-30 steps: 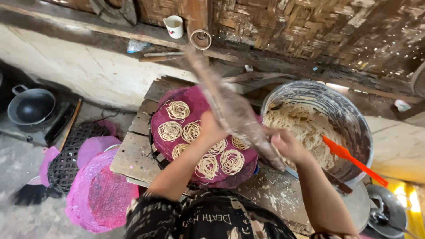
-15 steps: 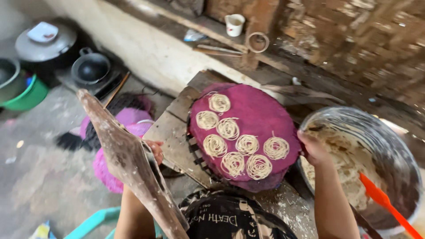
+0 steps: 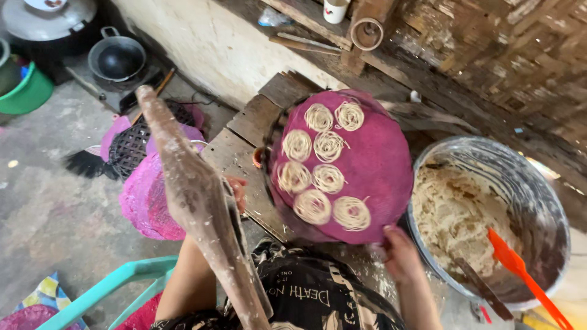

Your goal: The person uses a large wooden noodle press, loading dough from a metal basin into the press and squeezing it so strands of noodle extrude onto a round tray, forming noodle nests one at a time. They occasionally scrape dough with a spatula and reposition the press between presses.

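The tray [image 3: 373, 177], purple and carrying eight noodle coils, overhangs the wooden table's [image 3: 238, 153] right edge. The right hand [image 3: 400, 253] grips its near rim; keeping it level would stop coils sliding. The left hand [image 3: 235, 190] clasps the floury press [image 3: 195, 201].

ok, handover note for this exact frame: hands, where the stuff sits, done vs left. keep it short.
Left hand: gripping the long flour-dusted wooden press, raised and tilted off to the left of the tray.
Right hand: on the near edge of the round purple tray, which rests on the wooden table.
Done: eight coiled noodle nests laid on the tray's left half.
Left: the tray's right half is bare; plenty of dough remains in the metal bowl at right, with an orange spatula in it.
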